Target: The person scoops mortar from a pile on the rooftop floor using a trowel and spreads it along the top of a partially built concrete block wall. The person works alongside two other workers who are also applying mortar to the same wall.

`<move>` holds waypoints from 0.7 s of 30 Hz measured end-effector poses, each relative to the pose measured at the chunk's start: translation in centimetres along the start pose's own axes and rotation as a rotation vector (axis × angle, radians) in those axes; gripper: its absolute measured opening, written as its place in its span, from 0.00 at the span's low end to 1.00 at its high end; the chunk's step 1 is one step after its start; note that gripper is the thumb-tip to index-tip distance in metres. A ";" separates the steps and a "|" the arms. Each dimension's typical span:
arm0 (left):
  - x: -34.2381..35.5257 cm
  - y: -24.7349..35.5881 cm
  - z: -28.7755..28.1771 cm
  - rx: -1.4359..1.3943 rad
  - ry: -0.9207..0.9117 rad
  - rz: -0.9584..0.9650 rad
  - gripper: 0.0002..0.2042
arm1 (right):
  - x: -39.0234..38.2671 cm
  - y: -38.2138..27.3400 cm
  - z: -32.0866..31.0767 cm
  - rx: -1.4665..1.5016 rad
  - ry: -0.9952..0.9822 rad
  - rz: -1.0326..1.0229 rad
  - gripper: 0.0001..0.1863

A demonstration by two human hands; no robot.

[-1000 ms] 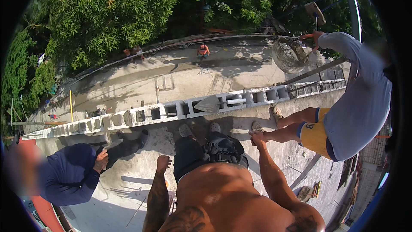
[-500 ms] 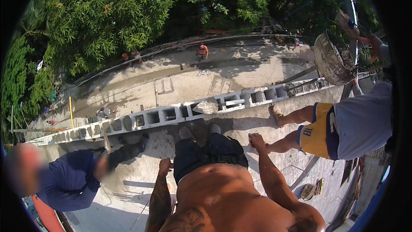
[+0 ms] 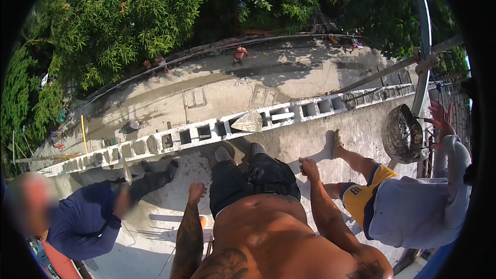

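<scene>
My left hand point(image 3: 197, 192) hangs beside my dark shorts, fingers curled in with nothing showing in them. On the other side, my right hand point(image 3: 309, 168) makes a fist at hip height; whatever it may hold is hidden. In front of my feet runs a low wall of hollow concrete blocks point(image 3: 308, 109). A mortar-smeared trowel blade point(image 3: 248, 122) lies across its top, apart from both hands.
At right, a co-worker in grey point(image 3: 413, 209) stands by a mortar-caked bucket point(image 3: 403, 135), one hand point(image 3: 442, 118) spread. At left crouches a person in navy point(image 3: 85, 219) near another trowel point(image 3: 126, 169). A metal post point(image 3: 427, 31) rises at right. Beyond the wall lies a lower street point(image 3: 206, 75).
The bucket at right has come down from above the wall to the near side, and the co-worker there has shifted nearer. My left hand has swung slightly; my right has barely moved.
</scene>
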State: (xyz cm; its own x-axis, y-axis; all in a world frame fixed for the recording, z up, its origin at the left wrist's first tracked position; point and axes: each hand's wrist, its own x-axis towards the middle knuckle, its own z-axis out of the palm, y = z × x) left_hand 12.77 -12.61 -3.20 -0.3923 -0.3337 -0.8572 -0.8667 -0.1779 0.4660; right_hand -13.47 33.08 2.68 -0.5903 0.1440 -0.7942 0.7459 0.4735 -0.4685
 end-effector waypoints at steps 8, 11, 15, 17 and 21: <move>-0.3 1.8 1.6 0.082 -0.059 -0.079 0.15 | -0.9 2.2 -1.1 0.095 0.047 0.074 0.16; -1.4 1.7 2.0 0.066 -0.044 0.011 0.17 | -0.3 3.8 -2.0 0.044 0.029 0.080 0.16; -2.8 1.3 2.3 0.049 -0.026 0.030 0.16 | 2.3 2.5 -1.3 -0.196 0.091 -0.045 0.18; -3.6 1.2 2.4 0.014 0.013 -0.080 0.16 | 4.4 -0.1 0.4 -0.449 0.256 -0.263 0.20; -6.5 0.8 3.4 0.037 0.116 -0.148 0.14 | 8.6 -7.1 5.9 -0.446 0.341 -0.862 0.14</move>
State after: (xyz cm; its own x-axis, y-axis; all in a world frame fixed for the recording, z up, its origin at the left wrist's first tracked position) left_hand 13.62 -7.45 2.02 -0.2238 -0.4112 -0.8836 -0.9238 -0.1995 0.3268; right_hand -22.07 25.84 -3.07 -0.9788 -0.1917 -0.0716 -0.1142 0.8023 -0.5859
